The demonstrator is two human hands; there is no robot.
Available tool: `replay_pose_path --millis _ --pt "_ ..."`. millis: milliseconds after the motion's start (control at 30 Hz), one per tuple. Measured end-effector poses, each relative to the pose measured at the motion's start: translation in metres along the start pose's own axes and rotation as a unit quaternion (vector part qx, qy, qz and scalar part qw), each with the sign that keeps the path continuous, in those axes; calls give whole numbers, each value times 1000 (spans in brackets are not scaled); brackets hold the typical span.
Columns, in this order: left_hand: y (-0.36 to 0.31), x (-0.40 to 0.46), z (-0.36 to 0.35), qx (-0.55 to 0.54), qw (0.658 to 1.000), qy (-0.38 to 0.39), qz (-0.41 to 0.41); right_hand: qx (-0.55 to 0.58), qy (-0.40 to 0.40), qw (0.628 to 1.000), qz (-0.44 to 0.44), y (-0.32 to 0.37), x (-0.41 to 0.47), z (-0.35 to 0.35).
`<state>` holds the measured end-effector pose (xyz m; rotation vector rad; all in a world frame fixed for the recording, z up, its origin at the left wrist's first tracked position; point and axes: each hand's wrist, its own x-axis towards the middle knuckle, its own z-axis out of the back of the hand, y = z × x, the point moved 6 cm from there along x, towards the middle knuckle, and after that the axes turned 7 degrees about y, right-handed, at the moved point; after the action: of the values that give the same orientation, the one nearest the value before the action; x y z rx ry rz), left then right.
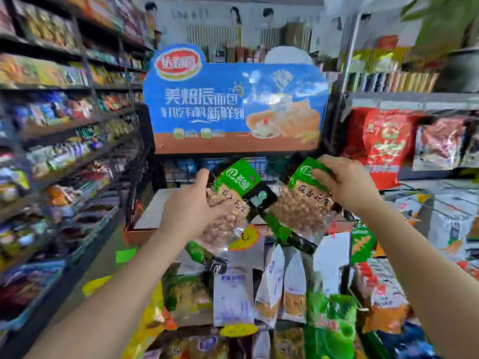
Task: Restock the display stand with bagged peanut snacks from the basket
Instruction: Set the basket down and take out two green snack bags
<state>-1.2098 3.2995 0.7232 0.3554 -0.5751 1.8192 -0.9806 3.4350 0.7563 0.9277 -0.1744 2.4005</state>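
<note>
My left hand [190, 206] grips a clear peanut bag with a green top [232, 195] by its left side. In my right hand [344, 182] is a second peanut bag of the same kind [298, 211], pinched at its green top corner. Both bags hang tilted in the air before the display stand [236, 99], below its blue sign. The stand's top shelf [160, 208] shows a bare pale surface behind the bags. Lower tiers hold white, green and yellow snack bags [233, 296]. No basket shows in the view.
Long store shelves [51, 125] packed with snacks run along the left. On the right, shelves carry red bags [383, 146] and other packets. A narrow strip of floor [103, 255] lies between the left shelving and the stand.
</note>
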Motion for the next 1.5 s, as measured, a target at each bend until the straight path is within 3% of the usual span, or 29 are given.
replay_pose_path --millis 133,333,433,533,600,700,867,1100,1300,1400,1500 --pt "22 56 -21 -109 990 -67 54 2 9 1000 -30 -38 46 -10" --pt "-2 136 -133 -207 976 7 74 48 162 986 13 -82 96 -56" --pt "-9 171 -180 -236 967 38 87 40 168 984 37 -106 121 -82" --pt "-5 198 -204 -279 951 12 129 -2 193 978 74 -127 145 -111" --pt "-4 213 -216 -319 938 0 138 11 211 977 41 -146 159 -128" --pt "-12 228 -236 -355 922 50 143 12 234 972 4 -166 175 -146" --pt "-18 226 -249 -378 917 76 107 -84 191 978 -15 -171 186 -167" --pt "-23 221 -259 -440 874 152 136 29 123 989 -78 -165 178 -180" --pt "-27 215 -272 -387 884 234 114 7 129 979 -159 -180 161 -172" --pt "-13 191 -269 -287 914 277 77 -58 138 971 -184 -174 146 -169" --pt "-5 166 -248 -205 941 267 33 -29 124 970 -205 -158 124 -163"
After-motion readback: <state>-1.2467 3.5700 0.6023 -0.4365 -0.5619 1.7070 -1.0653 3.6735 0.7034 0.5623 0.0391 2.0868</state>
